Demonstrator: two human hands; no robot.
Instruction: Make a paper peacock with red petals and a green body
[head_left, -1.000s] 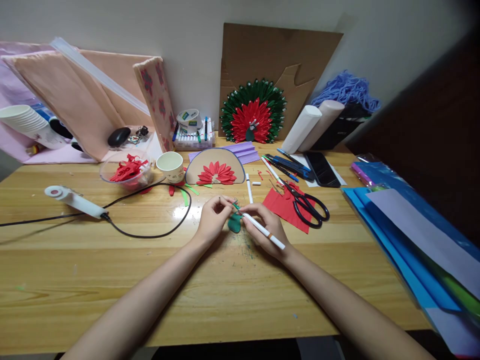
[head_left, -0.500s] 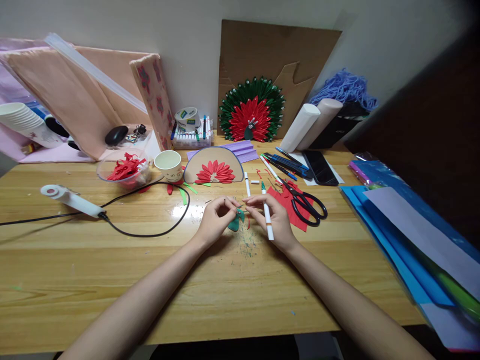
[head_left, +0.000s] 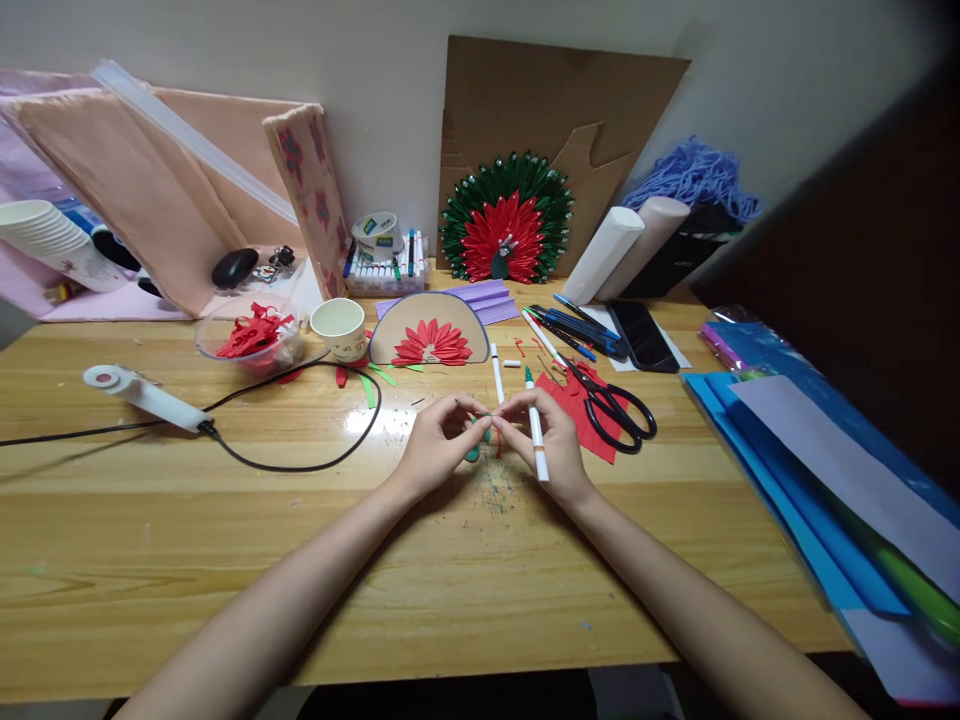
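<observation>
Both thumbs and fingertips meet over a small green cutout piece (head_left: 472,453), mostly hidden by the fingers. My left hand (head_left: 433,445) is closed in a pinch on it. My right hand (head_left: 561,450) pinches at the cutout's upper edge, and an uncapped green marker (head_left: 537,430) is tucked between its fingers, tip pointing away. Just beyond lie a white marker (head_left: 497,374) and a small white cap (head_left: 512,363). A half-round cardboard piece with red petals (head_left: 431,345) stands behind the hands.
Black-handled scissors (head_left: 622,415) rest on red paper (head_left: 592,430) to the right. At left lie a glue gun (head_left: 146,397) and its looping cord. A paper cup (head_left: 338,330) and a clear bowl of red scraps (head_left: 251,335) stand behind. Blue folders (head_left: 757,450) line the right edge.
My two hands have come together, fingertips now touching. The green cutout has turned and is more covered by the fingers. The marker stays in my right hand.
</observation>
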